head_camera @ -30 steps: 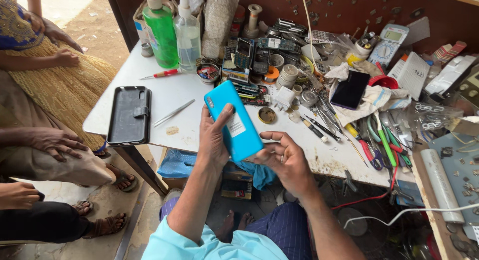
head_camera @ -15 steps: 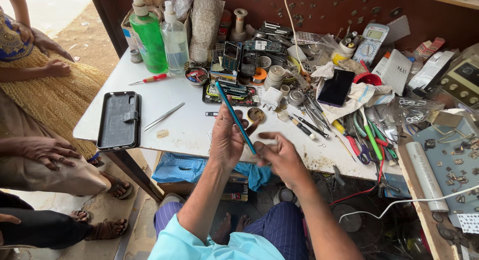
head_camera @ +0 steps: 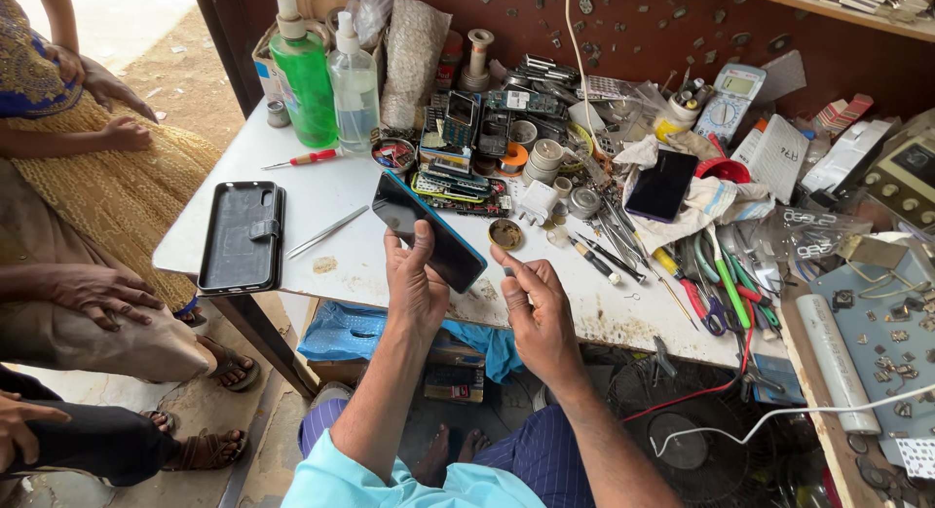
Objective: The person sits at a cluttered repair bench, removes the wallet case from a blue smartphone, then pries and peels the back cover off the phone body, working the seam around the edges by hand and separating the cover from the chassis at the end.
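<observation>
While the left hand (head_camera: 414,289) grips a smartphone (head_camera: 429,230) with a dark screen and blue edge, thumb and fingers wrapped around its lower end, the device tilts screen-up above the front of a white worktable (head_camera: 336,191). The right hand (head_camera: 541,318), just right of the phone, is loosely curled, with its fingertips pinched around something too small to identify; whether it truly holds anything cannot be told. Left of the phone, a black wallet case (head_camera: 242,237) lies flat on the table, with metal tweezers (head_camera: 326,232) between case and phone. Behind the phone sit a green bottle (head_camera: 305,79) and a clear bottle (head_camera: 355,84), a red-handled screwdriver (head_camera: 300,160), and a heap of old handsets and circuit boards (head_camera: 467,143). Right of the phone, a second dark phone (head_camera: 662,185) rests on a cloth, near scattered pliers and screwdrivers (head_camera: 716,279). Far left of the phone, other people sit beside the table, one resting a hand (head_camera: 93,294) on a knee.
</observation>
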A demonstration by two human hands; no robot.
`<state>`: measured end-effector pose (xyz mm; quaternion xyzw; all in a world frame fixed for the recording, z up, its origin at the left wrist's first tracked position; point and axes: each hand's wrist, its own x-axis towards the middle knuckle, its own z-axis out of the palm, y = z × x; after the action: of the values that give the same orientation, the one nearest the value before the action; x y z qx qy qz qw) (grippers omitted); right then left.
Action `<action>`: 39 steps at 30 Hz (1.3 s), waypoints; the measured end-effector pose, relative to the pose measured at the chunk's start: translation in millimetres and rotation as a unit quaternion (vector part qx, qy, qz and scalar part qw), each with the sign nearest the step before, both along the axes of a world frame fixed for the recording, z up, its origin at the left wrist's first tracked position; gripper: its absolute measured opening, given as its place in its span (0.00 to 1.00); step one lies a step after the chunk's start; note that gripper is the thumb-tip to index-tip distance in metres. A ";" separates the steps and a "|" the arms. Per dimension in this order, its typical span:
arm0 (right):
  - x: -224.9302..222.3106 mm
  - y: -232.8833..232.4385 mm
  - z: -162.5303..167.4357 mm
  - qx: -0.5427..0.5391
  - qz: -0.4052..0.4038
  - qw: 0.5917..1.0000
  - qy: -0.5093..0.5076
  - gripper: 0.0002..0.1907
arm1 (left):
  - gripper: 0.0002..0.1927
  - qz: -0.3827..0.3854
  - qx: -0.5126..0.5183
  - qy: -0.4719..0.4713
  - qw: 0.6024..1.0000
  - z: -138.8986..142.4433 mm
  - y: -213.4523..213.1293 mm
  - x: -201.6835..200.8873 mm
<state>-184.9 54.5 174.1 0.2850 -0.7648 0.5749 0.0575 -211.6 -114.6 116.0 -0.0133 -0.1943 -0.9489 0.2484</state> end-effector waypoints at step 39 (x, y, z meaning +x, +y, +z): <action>-9.0 -28.7 -7.2 0.121 -0.132 0.960 0.215 0.13 | 0.39 0.208 -0.108 0.027 0.972 -31.1 1.4 -4.9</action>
<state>-193.9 25.8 166.9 0.3033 -0.8293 0.3901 0.2608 -216.5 -113.2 85.0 -0.0246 -0.2875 -0.8491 0.4424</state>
